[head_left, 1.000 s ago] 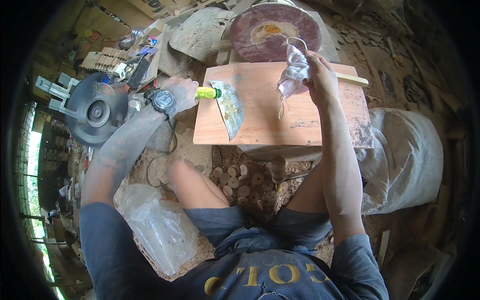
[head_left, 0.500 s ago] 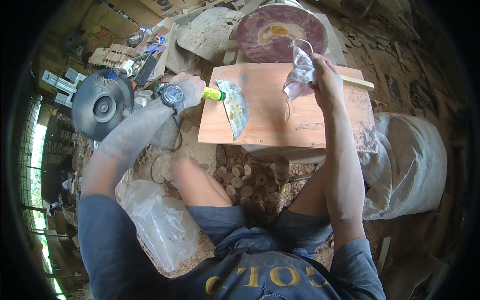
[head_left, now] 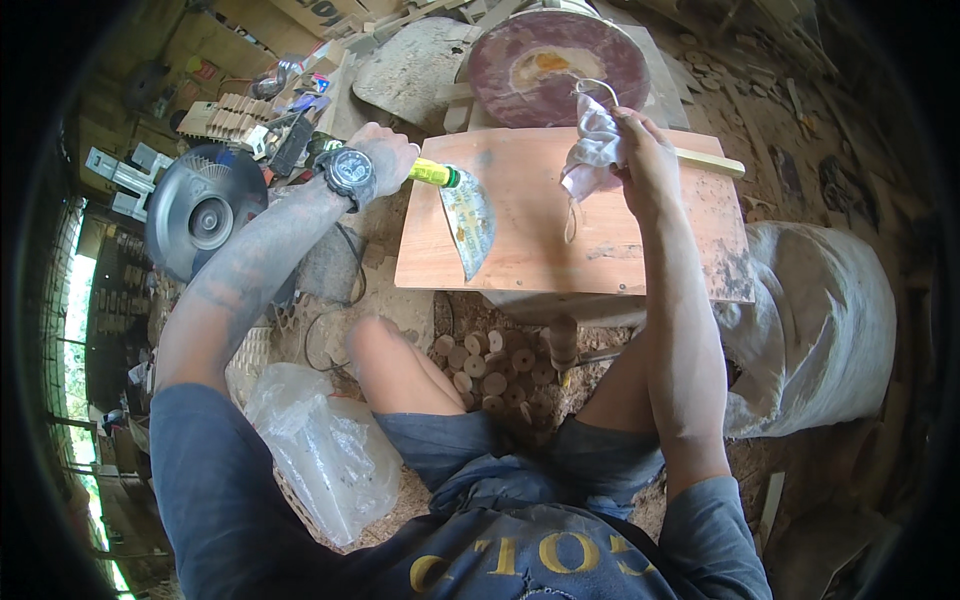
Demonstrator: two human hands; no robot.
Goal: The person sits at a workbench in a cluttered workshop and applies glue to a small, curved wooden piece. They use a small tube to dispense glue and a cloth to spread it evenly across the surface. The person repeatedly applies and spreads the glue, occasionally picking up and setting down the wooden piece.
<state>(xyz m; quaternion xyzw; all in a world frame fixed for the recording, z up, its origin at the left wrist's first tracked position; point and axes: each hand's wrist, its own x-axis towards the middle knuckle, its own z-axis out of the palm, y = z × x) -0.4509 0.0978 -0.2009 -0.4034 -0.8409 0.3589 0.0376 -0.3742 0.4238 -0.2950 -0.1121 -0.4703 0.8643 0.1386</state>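
Note:
My left hand (head_left: 385,158), with a watch on its wrist, is closed around a yellow tube with a green end (head_left: 434,173). The tube's green end points right, over the upper part of a half-moon-shaped mottled grey piece (head_left: 470,232). That piece lies on the left part of a flat wooden board (head_left: 545,255). Above the board's right half, my right hand (head_left: 645,155) pinches a crumpled white cloth mask (head_left: 597,145). One of its loops sticks up and another hangs down. A pale wooden stick (head_left: 715,162) shows behind my right hand.
Beyond the board stands a dark red sanding disc (head_left: 495,75). A machine with a round black guard (head_left: 207,215) is at left. Several round wooden pieces (head_left: 475,366) lie between my legs. A clear plastic bag (head_left: 325,450) sits lower left, a stuffed white sack (head_left: 830,330) at right.
My left hand has shifted slightly up and right, and the yellow tube has moved with it. My right hand, still on the mask, has moved only a little.

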